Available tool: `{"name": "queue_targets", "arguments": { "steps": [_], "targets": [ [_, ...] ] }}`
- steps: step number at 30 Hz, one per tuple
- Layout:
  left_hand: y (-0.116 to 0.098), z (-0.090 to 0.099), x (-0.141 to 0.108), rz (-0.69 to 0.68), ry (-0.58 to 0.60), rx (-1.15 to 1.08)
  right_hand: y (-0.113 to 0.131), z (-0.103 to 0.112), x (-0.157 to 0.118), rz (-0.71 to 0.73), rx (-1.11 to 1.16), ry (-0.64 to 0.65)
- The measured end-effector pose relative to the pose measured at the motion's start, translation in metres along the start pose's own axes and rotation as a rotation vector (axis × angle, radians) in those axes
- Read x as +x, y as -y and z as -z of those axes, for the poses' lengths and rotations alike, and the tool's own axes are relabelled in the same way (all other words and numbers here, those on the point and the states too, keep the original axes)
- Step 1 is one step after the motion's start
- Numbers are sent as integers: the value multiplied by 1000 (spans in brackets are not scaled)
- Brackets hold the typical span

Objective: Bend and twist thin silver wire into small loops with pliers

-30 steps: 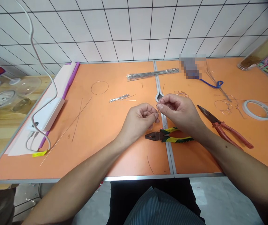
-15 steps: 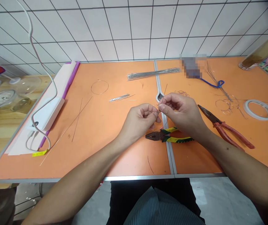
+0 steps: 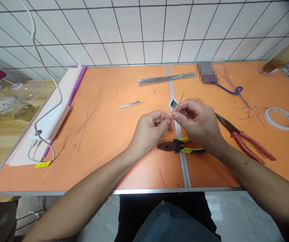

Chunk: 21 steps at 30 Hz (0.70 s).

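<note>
My left hand (image 3: 154, 126) and my right hand (image 3: 197, 119) meet fingertip to fingertip above the table's middle seam. Both pinch a thin wire (image 3: 181, 97), whose free end sticks up past the right thumb and index finger. The part between the fingertips is mostly hidden. Below the hands lie pliers with yellow-green handles (image 3: 169, 146), partly covered by my right forearm. Long-nose pliers with red handles (image 3: 240, 134) rest open to the right of that arm.
A bundle of straight wires (image 3: 159, 80) and a short bundle (image 3: 129, 105) lie beyond the hands. A wire ring (image 3: 108, 93) and a white power strip (image 3: 52, 122) are left. A tape roll (image 3: 266, 117), wire coils (image 3: 245, 114) and a jar (image 3: 270, 67) are right.
The wire's upper end now leans further to the right. Both hands keep their pinch in nearly the same place; the whole view has shifted slightly.
</note>
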<state>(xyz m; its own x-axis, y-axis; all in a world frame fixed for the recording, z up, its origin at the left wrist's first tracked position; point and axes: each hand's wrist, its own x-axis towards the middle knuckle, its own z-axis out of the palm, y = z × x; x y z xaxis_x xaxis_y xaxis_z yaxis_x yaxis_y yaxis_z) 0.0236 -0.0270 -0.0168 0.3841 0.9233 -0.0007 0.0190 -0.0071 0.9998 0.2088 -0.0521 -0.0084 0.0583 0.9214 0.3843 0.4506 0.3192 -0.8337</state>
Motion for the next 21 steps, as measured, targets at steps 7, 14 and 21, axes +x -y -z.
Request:
{"name": "queue_targets", "arguments": {
  "steps": [7, 14, 21],
  "targets": [
    [1, -1, 1, 33, 2, -34, 1, 0, -2, -1, -39, -7],
    [1, -2, 2, 33, -26, -38, 7, 0, -5, 27, -94, -8],
    [-1, -2, 1, 41, -25, -33, 10, 0, -6, 89, -173, -15]
  ]
}}
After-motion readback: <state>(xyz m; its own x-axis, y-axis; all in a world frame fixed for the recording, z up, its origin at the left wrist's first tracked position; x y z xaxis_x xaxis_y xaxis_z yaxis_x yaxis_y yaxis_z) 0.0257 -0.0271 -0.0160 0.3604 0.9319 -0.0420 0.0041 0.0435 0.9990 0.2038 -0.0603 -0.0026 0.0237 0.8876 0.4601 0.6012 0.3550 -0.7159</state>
